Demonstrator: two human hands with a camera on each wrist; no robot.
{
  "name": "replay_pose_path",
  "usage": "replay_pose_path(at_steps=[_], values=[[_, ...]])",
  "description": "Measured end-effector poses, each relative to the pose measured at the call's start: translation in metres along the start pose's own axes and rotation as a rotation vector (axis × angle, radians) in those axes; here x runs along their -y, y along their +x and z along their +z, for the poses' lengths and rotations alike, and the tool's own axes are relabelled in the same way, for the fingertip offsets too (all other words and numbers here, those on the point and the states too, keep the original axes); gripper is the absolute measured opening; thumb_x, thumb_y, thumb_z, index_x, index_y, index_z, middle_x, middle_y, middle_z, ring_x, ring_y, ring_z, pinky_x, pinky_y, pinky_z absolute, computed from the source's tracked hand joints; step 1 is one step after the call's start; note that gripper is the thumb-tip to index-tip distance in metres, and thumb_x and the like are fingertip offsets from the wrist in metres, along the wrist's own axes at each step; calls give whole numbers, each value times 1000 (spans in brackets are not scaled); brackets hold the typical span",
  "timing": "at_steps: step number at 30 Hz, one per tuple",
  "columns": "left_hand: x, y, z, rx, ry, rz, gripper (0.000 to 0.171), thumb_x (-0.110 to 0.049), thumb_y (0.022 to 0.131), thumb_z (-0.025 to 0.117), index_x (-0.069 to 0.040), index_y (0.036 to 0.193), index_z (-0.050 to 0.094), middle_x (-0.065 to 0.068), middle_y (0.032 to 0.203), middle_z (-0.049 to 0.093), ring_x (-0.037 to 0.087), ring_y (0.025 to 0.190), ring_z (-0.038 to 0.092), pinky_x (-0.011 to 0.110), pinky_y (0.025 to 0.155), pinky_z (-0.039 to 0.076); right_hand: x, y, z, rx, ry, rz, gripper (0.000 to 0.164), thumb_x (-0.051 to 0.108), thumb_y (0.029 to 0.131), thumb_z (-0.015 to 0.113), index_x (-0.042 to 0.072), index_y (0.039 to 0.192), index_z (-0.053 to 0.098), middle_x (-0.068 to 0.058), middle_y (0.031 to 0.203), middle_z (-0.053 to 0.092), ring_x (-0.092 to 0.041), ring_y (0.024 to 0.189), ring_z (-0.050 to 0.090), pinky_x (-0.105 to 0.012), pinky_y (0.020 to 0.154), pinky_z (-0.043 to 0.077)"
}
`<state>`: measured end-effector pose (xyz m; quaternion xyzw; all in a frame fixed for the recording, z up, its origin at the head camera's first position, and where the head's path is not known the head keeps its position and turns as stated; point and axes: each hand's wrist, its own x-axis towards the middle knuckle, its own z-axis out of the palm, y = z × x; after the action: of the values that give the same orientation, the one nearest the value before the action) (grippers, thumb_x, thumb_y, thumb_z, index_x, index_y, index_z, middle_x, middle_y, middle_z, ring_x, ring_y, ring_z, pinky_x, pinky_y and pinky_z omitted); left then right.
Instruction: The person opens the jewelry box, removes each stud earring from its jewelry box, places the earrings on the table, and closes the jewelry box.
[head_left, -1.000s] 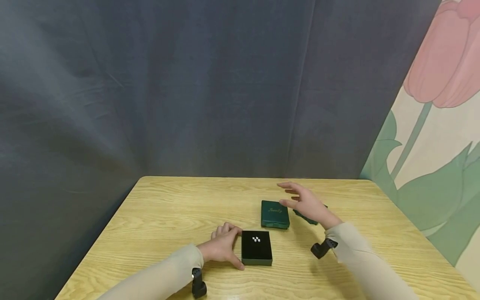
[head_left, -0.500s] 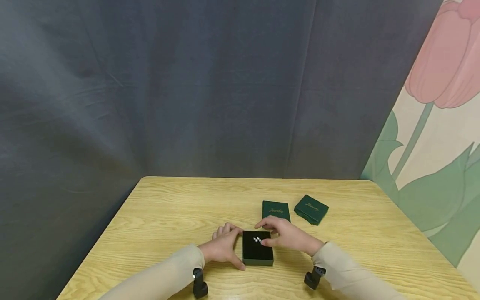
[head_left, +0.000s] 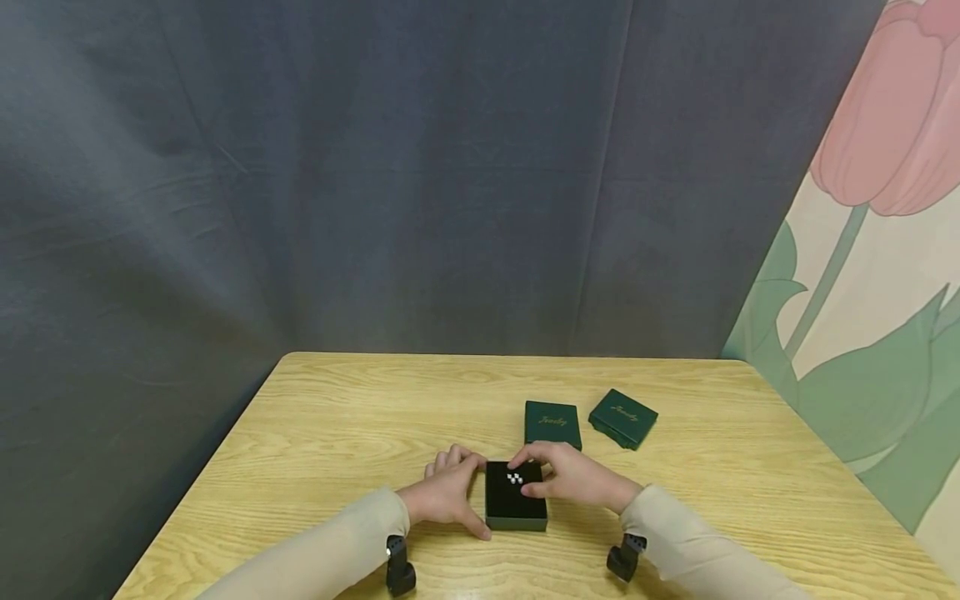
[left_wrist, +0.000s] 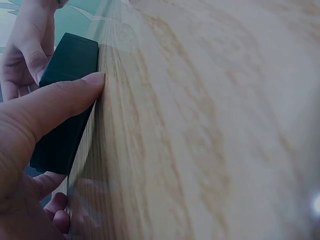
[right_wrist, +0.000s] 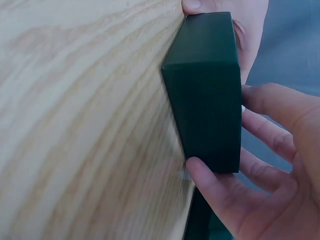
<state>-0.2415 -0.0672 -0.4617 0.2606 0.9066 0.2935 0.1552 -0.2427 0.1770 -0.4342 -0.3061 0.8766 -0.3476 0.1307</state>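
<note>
Right hand has swung in from beyond the box to above it; the left hand has stayed put, thumb and fingers clamped across the box's near-left and far-left corners. Right thumb and forefinger stand apart, either side of the white beads on the insert. One case lies just past the right knuckles, another case farther out. So far, it seems, the box is uncovered and steadied; the beads look not yet lifted
</note>
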Motion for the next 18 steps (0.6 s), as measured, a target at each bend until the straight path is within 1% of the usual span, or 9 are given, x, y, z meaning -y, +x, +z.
replay_pose_path(at_steps=[4, 10, 13, 18], values=[[0, 0, 0, 5, -9, 7, 87, -39, 61, 91, -12, 130, 47, 5, 120, 35, 23, 103, 30, 39, 85, 25, 0, 1, 0, -9, -15, -11, 26, 24, 90, 70, 17, 114, 66, -2, 119, 62, -29, 114, 58, -30, 81, 53], [1, 0, 1, -3, -7, 28, 87, -39, 60, 91, -10, 129, 48, 6, 119, 36, 23, 101, 31, 39, 84, 26, -1, 1, 0, -22, -37, -36, 19, 25, 91, 68, 19, 109, 69, 3, 112, 65, -20, 108, 61, -32, 84, 53], [1, 0, 2, -7, 3, 24, 86, -41, 60, 90, -12, 129, 48, 5, 120, 36, 22, 101, 31, 38, 85, 25, -2, 2, 0, -26, -56, -39, 17, 25, 91, 68, 21, 108, 70, 6, 109, 66, -16, 105, 61, -34, 85, 53], [3, 0, 3, -15, 8, 27, 86, -42, 60, 90, -12, 129, 48, 4, 119, 36, 22, 101, 30, 37, 84, 25, 0, 4, -1, -25, -74, -35, 15, 24, 89, 70, 21, 104, 71, 8, 104, 65, -15, 101, 61, -35, 85, 52]])
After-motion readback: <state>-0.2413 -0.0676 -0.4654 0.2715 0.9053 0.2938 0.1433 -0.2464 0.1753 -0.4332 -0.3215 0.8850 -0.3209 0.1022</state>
